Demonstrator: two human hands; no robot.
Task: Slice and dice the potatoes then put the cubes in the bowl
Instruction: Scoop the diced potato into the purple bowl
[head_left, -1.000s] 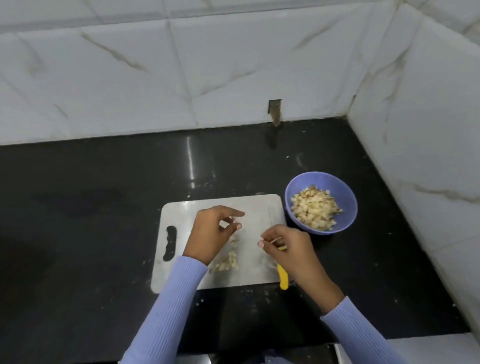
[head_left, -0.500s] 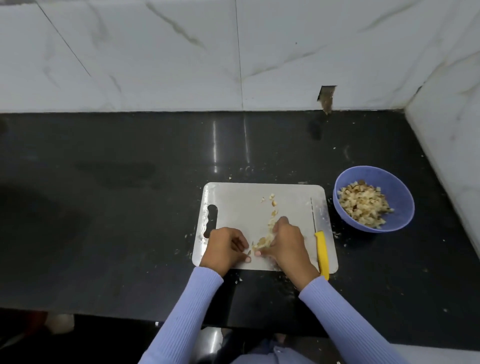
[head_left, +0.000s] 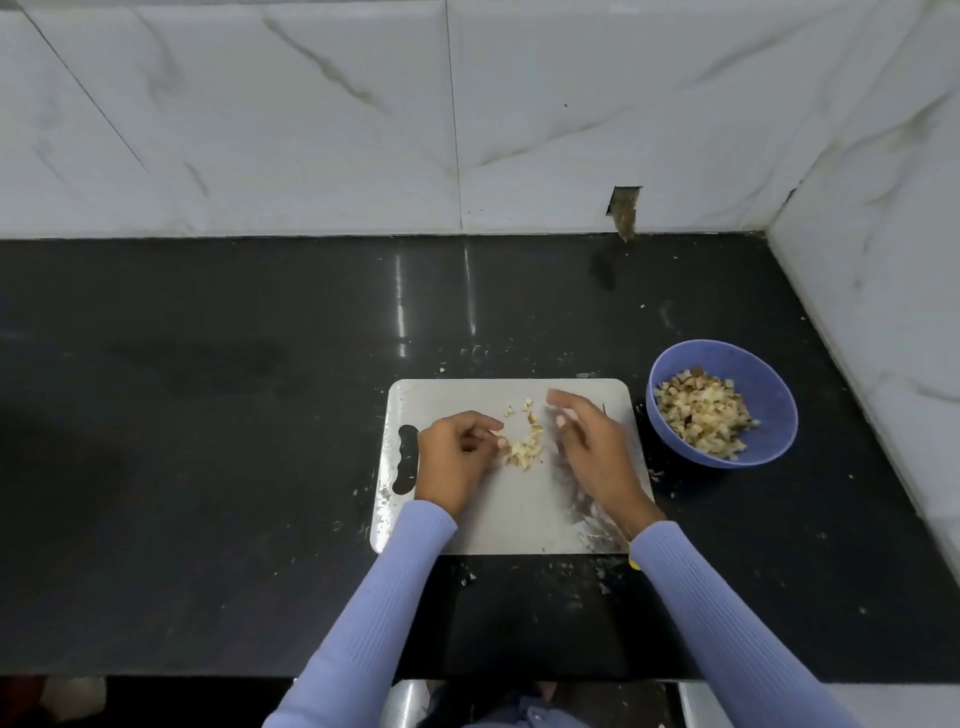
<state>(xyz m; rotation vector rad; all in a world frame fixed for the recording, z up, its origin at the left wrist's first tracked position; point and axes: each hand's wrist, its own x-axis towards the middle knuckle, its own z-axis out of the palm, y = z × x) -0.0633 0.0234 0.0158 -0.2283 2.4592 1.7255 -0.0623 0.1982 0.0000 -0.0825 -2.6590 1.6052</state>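
Note:
A small pile of diced potato cubes (head_left: 525, 449) lies on the steel cutting board (head_left: 519, 514), with a few loose cubes just behind it. My left hand (head_left: 454, 460) rests on the board left of the pile, fingers loosely curled, fingertips touching the cubes. My right hand (head_left: 589, 444) hovers right of the pile with relaxed, spread fingers and holds nothing. The blue bowl (head_left: 776, 400) stands right of the board, partly filled with potato cubes (head_left: 701, 421). Only the yellow end of the knife handle (head_left: 634, 562) shows below my right wrist.
The board sits on a black stone counter (head_left: 234, 441) littered with potato crumbs around the board. White marble-look walls (head_left: 467, 130) close off the back and the right side. The counter's front edge runs just below my forearms.
My hands have parted: the right one left the pile and moved right and back. The cubes stay between the hands. My right wrist now covers most of the knife.

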